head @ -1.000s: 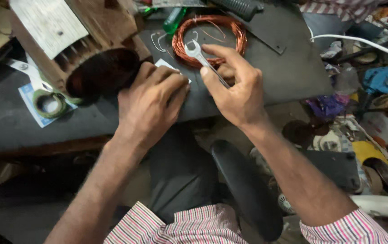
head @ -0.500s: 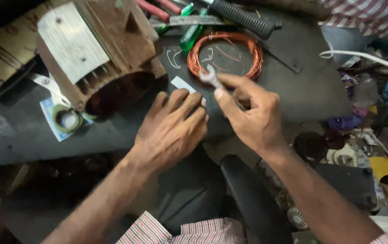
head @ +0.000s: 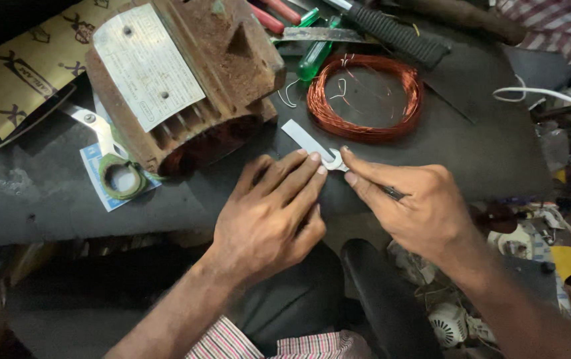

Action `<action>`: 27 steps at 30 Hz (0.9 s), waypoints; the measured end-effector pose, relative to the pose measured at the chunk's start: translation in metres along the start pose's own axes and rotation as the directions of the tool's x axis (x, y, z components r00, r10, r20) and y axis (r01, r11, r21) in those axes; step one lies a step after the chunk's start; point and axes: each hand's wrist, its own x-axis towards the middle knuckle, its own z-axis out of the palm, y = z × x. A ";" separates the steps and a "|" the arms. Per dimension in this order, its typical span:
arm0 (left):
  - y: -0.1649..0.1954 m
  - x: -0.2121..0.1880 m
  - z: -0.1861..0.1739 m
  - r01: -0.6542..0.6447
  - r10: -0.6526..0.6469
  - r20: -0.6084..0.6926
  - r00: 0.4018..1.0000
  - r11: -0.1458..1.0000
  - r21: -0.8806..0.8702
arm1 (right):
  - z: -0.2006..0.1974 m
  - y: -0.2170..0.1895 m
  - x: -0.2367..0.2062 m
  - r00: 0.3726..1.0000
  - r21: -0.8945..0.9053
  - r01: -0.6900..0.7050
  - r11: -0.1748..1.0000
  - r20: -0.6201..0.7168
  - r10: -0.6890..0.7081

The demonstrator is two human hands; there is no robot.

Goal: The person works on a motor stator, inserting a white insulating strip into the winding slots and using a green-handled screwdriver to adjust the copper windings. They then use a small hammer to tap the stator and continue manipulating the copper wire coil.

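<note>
Near the front edge of the dark table (head: pixel 46 199) lay a narrow white paper strip (head: pixel 306 141), flat and slanted, its lower end curled. The left hand (head: pixel 269 219) rested flat, fingers spread, with fingertips touching that end. The right hand (head: pixel 415 206) pinched the curled end and also gripped a thin dark tool (head: pixel 393 193). Behind the strip lay a copper wire coil (head: pixel 365 96).
</note>
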 end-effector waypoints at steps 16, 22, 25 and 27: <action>0.005 0.001 -0.006 -0.009 0.010 -0.035 0.999 1.000 0.027 | 0.000 -0.012 -0.005 0.992 -0.137 -0.057 0.989 -0.122 0.040; 0.009 -0.003 -0.010 0.007 -0.007 -0.069 0.998 1.000 0.010 | -0.003 -0.018 -0.010 0.996 -0.101 -0.005 0.995 -0.087 -0.004; 0.009 -0.004 -0.007 0.036 -0.039 -0.095 0.995 0.999 -0.030 | -0.002 -0.012 -0.009 1.000 -0.124 -0.010 0.992 -0.023 0.007; 0.010 -0.004 -0.006 0.063 -0.069 -0.100 0.993 0.997 -0.055 | -0.003 -0.008 -0.007 0.997 -0.141 -0.066 0.988 0.033 0.072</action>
